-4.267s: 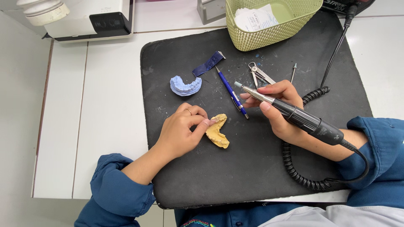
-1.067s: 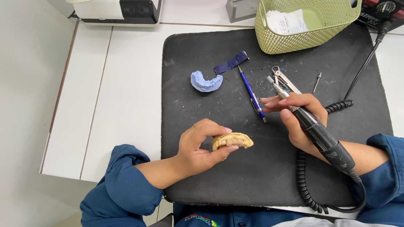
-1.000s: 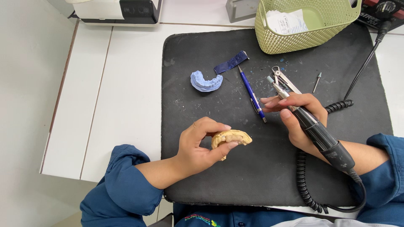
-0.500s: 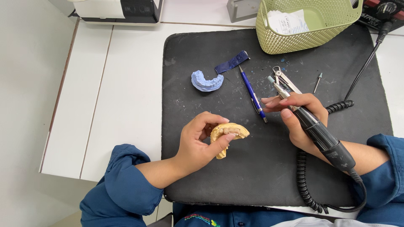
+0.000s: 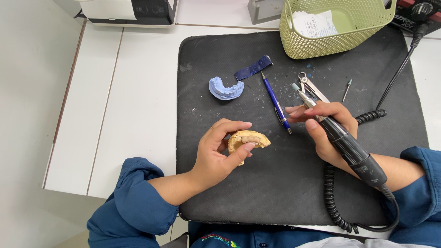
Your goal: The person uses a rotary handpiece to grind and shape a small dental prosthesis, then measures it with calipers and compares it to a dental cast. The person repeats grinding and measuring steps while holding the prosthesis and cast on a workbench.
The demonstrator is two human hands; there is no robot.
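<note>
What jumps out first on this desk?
The yellow dental cast pinched in the left hand above the black mat. Right of it, the right hand holds a corded handpiece like a pen. A blue cast lies further back on the mat.

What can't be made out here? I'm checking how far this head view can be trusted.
- Yellow tooth model: underside hidden by left hand.
- Basket: far side cut off by top edge.
- Handpiece in right hand: tip too small.
</note>
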